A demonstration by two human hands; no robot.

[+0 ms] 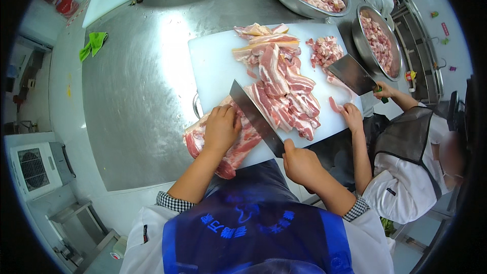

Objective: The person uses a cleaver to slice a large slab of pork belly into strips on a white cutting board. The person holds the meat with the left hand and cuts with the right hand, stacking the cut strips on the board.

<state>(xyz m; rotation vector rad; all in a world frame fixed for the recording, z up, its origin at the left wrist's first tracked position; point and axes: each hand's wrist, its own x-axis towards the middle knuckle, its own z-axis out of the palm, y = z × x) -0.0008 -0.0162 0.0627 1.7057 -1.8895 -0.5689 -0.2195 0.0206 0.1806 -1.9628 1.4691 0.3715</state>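
A large slab of raw pork belly (242,153) lies over the near left corner of a white cutting board (213,61). My left hand (222,127) presses on top of the slab, its fingers bent close to the blade. In my right hand (302,161) is the handle of a cleaver (255,118), whose broad blade stands at the slab's right edge. Beyond the blade, cut pork belly strips (276,72) lie overlapping in a heap. Small diced pork (326,51) sits at the board's far right.
A co-worker at the right holds another cleaver (352,74) over the same board, the other hand (352,117) at a meat strip. Steel bowls of diced meat (291,6) (357,42) stand beyond. A green cloth (93,45) lies on the steel table (125,121).
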